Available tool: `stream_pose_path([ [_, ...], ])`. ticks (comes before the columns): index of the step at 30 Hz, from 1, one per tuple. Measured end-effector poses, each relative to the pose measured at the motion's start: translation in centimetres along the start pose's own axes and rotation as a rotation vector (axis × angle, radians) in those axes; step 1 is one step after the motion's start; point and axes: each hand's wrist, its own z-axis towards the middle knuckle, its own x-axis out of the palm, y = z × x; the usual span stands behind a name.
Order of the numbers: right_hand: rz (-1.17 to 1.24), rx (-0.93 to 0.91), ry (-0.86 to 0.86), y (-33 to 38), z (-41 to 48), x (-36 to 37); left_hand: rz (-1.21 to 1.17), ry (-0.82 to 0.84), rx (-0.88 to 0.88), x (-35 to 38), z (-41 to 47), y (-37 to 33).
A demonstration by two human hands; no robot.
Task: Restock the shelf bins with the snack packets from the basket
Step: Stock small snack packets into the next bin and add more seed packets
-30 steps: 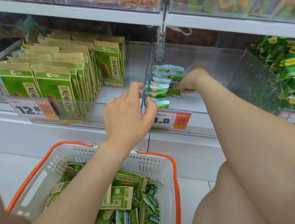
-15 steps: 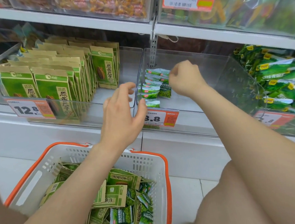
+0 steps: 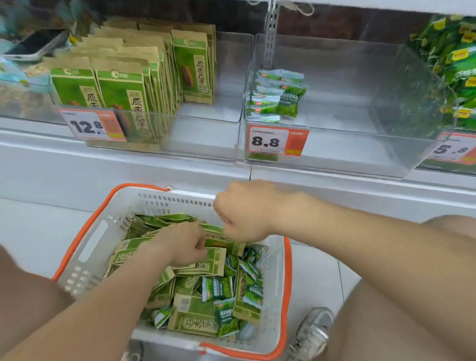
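Kraft paper and green print fill the basket [image 3: 276, 262] between my knees: flat pouches heaped loosely, with small glossy sachets [image 3: 217, 288] mixed in among them. My left hand [image 3: 179, 246] is down in the heap, fingers curled round the edge of a kraft packet [image 3: 214, 260] near the top. My right hand [image 3: 245, 211] hangs over the far rim with its fingers curled under. The fingertips are hidden, so I cannot tell whether it has hold of anything.

I think it is best to sort as I pick. I should take one kind at a time, turn the faces the same way and square the edges before I lift, so the bundle goes in as a block. Kraft packets belong in the left bin [image 3: 231, 75], where the rows stand upright with room at the right. Sachets belong in the right bin [image 3: 366, 90], which holds only a short stack by its left wall.

The kraft packets look stiff and flat, so they should be easy to pinch in a bunch. The sachets look slick and puffy and will probably slide, so small handfuls are safer.
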Motion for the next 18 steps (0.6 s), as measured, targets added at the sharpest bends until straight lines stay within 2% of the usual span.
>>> stream_pose_path([
  [2,-0.062,-0.11,0.177,1.2,0.5,1.4,0.056,0.217,-0.075,2.0,-0.6,0.8],
  [4,-0.097,-0.17,0.284,2.3,1.0,2.6,0.11,0.338,-0.103,3.5,-1.5,1.1],
  [10,-0.172,-0.229,0.3,4.2,2.0,3.5,0.222,0.501,-0.101,7.4,-2.4,2.0],
  [18,-0.211,-0.247,0.325,4.6,3.2,3.8,0.165,0.457,-0.069,9.3,-2.3,2.5],
])
